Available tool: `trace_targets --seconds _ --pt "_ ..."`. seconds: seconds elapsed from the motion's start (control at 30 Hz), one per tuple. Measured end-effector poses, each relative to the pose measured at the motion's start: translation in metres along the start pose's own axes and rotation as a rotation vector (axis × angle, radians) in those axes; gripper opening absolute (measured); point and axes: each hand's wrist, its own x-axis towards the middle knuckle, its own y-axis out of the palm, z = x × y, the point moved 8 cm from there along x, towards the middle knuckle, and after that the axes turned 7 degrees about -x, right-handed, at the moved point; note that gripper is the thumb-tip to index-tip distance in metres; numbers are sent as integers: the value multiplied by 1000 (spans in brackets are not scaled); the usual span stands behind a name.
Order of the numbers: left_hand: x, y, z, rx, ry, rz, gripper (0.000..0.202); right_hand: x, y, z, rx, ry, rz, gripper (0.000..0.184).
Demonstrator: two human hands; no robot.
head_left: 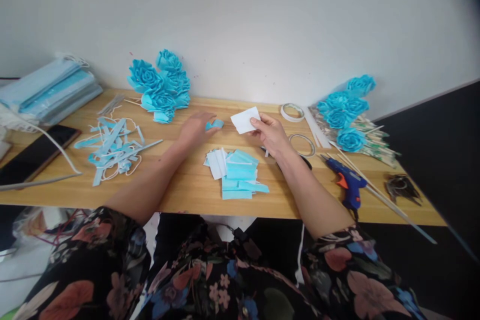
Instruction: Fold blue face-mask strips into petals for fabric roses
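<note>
My right hand pinches a white rectangular piece of mask fabric between thumb and fingers, above the middle of the table. To its left, my left hand is slightly blurred, its thumb and fingers closed around a small blue piece of mask fabric. Below both hands lies a loose stack of cut mask pieces, blue and white. Under my right wrist, scissors with dark handles are partly hidden.
Blue fabric flowers stand at the left and right. Left are mask scraps, a phone and stacked face masks. Right are tape rolls, a blue glue gun, thin sticks and a dark clip-like object.
</note>
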Motion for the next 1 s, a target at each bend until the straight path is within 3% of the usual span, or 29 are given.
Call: trace_targets --seconds 0.23,0.43,0.57,0.63,0.77,0.9,1.0 --pt "8 -22 21 40 -83 -147 39 0 -1 1 20 -16 8 38" --pt "2 -6 17 141 -92 -50 36 2 -1 0 43 -20 17 34" --pt "1 -9 20 123 -162 -41 38 1 0 0 43 -17 22 35" --pt "2 -17 23 88 -192 -76 39 1 -1 0 33 -14 14 36" --pt "2 -39 33 -61 -233 -270 41 0 -1 0 44 -17 10 35" --pt "4 -37 46 -146 -272 -254 42 0 2 1 59 -22 32 34" --pt "5 -41 31 -81 -157 -309 39 0 3 2 52 -19 26 37"
